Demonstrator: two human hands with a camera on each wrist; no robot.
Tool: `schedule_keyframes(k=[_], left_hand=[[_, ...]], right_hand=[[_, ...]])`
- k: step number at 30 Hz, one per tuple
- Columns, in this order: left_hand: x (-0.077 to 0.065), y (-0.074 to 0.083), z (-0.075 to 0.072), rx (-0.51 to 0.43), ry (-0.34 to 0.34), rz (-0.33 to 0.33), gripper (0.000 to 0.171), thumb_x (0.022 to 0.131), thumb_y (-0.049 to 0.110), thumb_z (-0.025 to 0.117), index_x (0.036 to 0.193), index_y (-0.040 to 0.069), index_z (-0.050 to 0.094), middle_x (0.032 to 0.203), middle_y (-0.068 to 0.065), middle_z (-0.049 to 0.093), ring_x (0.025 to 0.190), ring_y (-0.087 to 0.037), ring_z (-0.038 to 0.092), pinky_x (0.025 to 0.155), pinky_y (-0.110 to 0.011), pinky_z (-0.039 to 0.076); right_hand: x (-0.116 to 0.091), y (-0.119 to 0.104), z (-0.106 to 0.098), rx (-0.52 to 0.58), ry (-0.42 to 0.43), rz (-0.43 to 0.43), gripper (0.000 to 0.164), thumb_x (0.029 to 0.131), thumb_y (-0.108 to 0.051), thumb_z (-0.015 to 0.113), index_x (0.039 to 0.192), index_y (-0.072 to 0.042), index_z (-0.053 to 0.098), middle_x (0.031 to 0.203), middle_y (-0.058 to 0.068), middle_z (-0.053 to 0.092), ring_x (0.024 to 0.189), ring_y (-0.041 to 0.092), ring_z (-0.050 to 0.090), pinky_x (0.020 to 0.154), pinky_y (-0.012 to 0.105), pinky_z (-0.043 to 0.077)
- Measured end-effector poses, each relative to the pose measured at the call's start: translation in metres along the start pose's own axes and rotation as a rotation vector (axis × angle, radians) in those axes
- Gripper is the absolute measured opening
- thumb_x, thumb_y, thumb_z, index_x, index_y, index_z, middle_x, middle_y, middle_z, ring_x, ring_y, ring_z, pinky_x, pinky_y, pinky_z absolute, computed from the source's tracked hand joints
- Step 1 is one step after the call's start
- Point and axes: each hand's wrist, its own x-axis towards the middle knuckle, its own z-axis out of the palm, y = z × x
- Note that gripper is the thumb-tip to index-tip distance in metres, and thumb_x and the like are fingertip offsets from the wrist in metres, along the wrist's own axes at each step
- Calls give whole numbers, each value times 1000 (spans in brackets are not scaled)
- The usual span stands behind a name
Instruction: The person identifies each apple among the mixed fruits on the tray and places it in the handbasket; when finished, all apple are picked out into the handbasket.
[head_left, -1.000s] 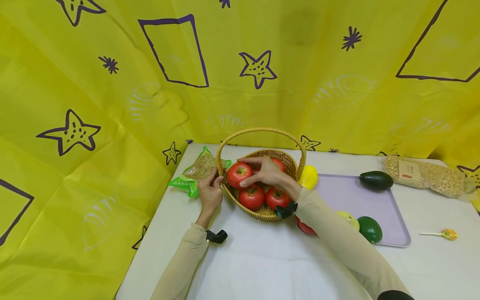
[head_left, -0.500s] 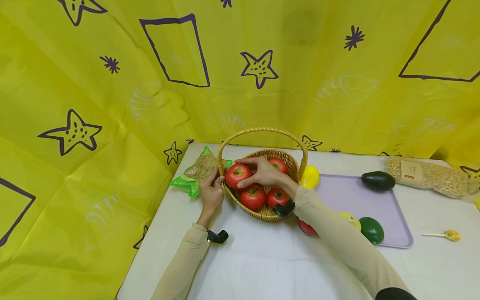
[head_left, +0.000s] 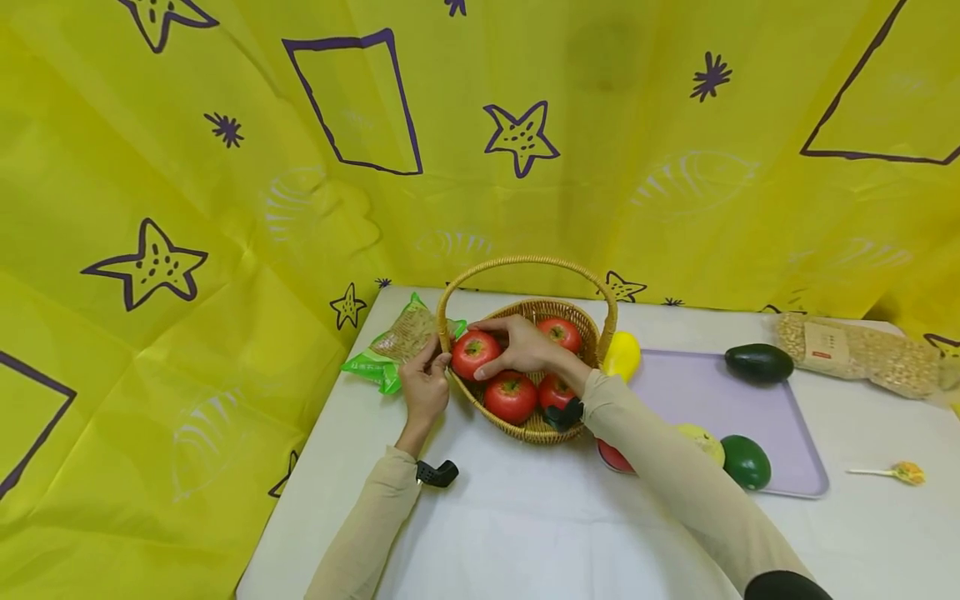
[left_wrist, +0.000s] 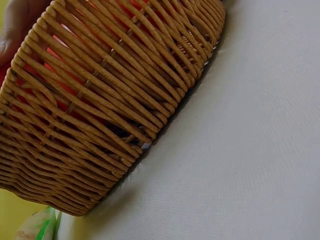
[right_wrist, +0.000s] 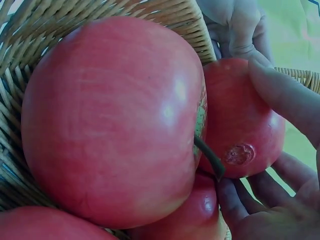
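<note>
A wicker basket (head_left: 542, 435) with a tall arched handle stands on the white table and holds several red apples. My left hand (head_left: 424, 387) grips its left rim, by the foot of the handle. With thumb and fingers spread round it, my right hand (head_left: 521, 345) holds one apple (head_left: 474, 357) inside the left end. In the right wrist view that held apple (right_wrist: 240, 120) is partly behind a larger-looking apple (right_wrist: 115, 125) with a dark stem. The left wrist view shows the woven side (left_wrist: 110, 95) of the basket, red fruit visible through the gaps.
Left of the basket lies a green-edged plastic bag (head_left: 405, 333). To its right are a yellow fruit (head_left: 622, 356) and a lilac tray (head_left: 727, 396) with a dark avocado (head_left: 759, 364) and a green fruit (head_left: 746, 462). Farther right lie a grain bag (head_left: 862, 357) and a small flower-like stick (head_left: 907, 472).
My right hand has shifted slightly left and down with the apple, towards the basket's left end. The apple behind it shows more now. My left hand stays at the rim.
</note>
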Motion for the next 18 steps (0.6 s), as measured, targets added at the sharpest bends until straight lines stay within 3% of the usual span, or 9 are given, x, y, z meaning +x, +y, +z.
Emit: schedule_keyframes(k=[6, 12, 18], left_hand=[[1, -1, 0, 8, -2, 7, 41, 87, -27, 63, 128, -22, 62, 115, -35, 72, 114, -45, 71, 97, -12, 55], [0, -3, 0, -15, -15, -10, 41, 90, -24, 63, 130, -21, 62, 114, -33, 74, 114, -47, 71, 95, -18, 58], [0, -3, 1, -5, -11, -23, 40, 90, -23, 62, 130, -23, 60, 118, -37, 70, 116, -50, 69, 97, -15, 56]], right_hand=[[3, 1, -1, -30, -11, -12, 85, 80, -23, 95, 154, -8, 57, 149, 15, 64, 131, 31, 63, 113, 48, 53], [5, 3, -1, -131, -20, -32, 83, 79, -22, 96, 151, -7, 59, 146, 17, 65, 129, 33, 64, 112, 48, 53], [6, 4, 0, -146, -41, -43, 84, 79, -20, 95, 152, -5, 58, 149, 19, 63, 131, 34, 63, 113, 48, 53]])
